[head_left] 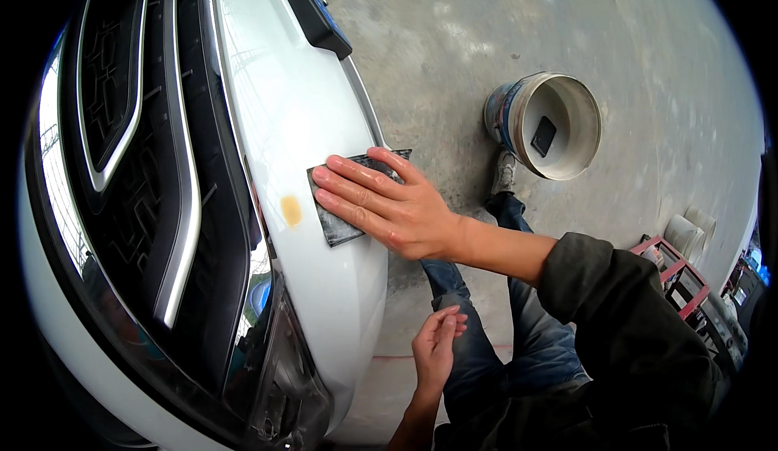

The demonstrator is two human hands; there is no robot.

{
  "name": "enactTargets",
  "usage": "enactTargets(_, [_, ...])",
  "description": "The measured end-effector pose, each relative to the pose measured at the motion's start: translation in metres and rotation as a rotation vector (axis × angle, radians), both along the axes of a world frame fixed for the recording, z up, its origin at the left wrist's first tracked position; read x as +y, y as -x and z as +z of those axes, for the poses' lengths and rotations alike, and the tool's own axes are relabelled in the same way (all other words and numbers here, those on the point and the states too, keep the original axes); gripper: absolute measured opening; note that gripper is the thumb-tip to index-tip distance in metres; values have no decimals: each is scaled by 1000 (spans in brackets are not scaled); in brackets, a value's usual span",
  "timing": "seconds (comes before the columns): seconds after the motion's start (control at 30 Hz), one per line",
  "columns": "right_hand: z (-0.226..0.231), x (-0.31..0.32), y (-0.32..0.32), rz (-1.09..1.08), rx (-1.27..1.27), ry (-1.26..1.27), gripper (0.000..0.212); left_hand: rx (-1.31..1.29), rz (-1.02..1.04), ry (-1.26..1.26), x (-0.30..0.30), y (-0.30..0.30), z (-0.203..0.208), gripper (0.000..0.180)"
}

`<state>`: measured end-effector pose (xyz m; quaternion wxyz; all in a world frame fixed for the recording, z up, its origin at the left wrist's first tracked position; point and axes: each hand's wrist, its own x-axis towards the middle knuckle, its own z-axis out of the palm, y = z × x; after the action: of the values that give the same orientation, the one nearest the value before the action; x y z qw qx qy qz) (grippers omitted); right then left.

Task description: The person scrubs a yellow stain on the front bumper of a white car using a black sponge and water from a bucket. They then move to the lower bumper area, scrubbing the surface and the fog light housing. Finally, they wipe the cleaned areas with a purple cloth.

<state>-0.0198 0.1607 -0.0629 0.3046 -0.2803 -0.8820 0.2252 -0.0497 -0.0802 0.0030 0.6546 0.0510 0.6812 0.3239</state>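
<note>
In the head view, the right hand [405,216] lies flat, most fingers side by side, and hides the middle of a dark sheet [344,230], which rests on the white car panel [308,111]. The left hand [438,346] is beside the jeans [539,329], its fingers loosely bent; whether it pinches something, I cannot tell. Things near the right rim, around a red frame [672,270], are hard to make out.

The panel is glossy, with a tan spot [291,210] just left of the sheet. On the grey concrete floor [454,29] stands a bucket [497,115] with a dark flat piece [543,136] inside.

The sheet's upper right corner reaches past the panel's edge; white paint continues above and below, and floor stretches between panel and bucket.
</note>
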Motion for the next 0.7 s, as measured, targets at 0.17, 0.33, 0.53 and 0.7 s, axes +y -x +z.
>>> enactTargets(0.17, [5,-6,-8,32,-38,-6,56,-17,-5,7,-3,-2,-1,25])
enactTargets(0.33, [6,-21,-6,38,-12,32,57,-27,-11,20,-3,-3,-3,24])
enactTargets(0.53, [15,-15,2,-10,-29,52,56,-37,-19,37,-3,-6,-5,25])
enactTargets(0.7, [12,-7,-1,8,-50,-33,54,-50,-7,36,-5,-8,-3,25])
